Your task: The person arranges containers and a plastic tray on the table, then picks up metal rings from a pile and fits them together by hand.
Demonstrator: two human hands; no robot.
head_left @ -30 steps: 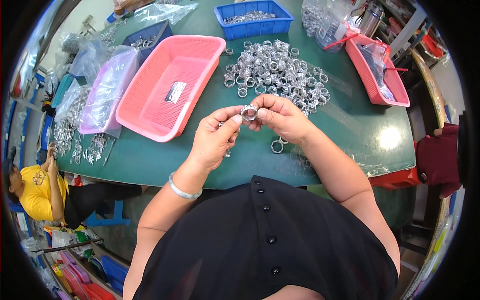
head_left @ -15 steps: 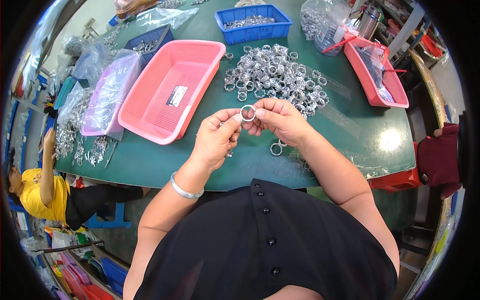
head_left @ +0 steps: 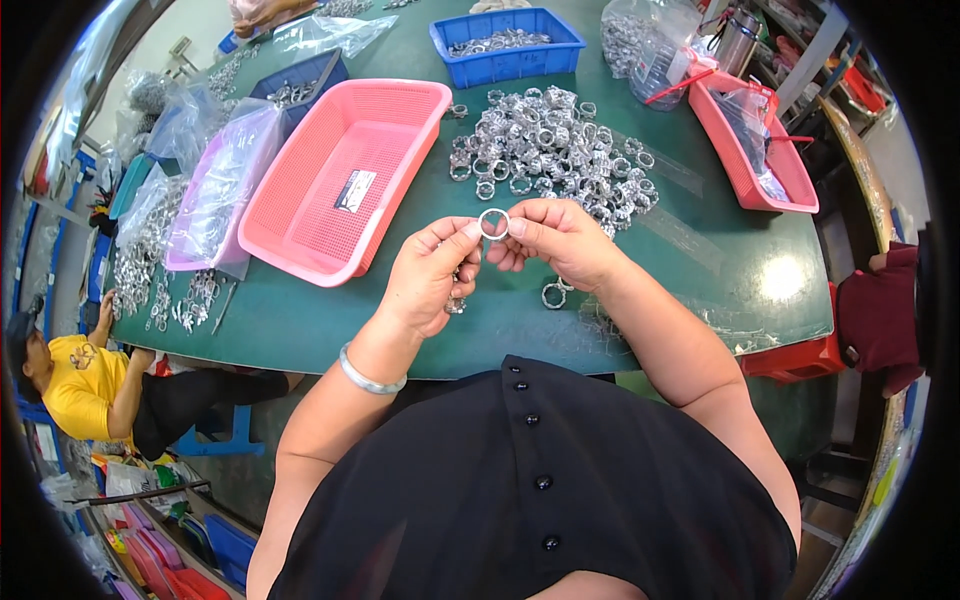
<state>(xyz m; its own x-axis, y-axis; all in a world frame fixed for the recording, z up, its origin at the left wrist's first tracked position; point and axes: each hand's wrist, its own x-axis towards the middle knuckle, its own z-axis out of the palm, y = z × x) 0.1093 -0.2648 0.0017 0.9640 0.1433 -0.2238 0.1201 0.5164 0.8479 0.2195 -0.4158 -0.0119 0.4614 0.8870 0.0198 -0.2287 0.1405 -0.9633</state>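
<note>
Between my two hands a silver metal ring [head_left: 494, 239] is held up, pinched at its left side by my left hand [head_left: 428, 268] and at its right side by my right hand [head_left: 566, 240]. More small silver pieces [head_left: 455, 304] are tucked in the curled lower fingers of my left hand; their shape is partly hidden. Just beyond my hands spreads a heap of silver rings [head_left: 545, 140]. A pair of loose rings [head_left: 553, 295] lies on the green table [head_left: 650, 290] below my right hand.
An empty-looking pink basket [head_left: 290, 225] stands left of the heap, and a blue bin [head_left: 510, 67] of metal parts behind it. At the right are another pink basket [head_left: 745, 165] and a plastic jar [head_left: 655, 78]. A co-worker in yellow [head_left: 80, 385] sits at the left.
My hands and the ring stay nearly in place, with the ring turned slightly. At the left, the co-worker's raised arm has come down toward the table edge.
</note>
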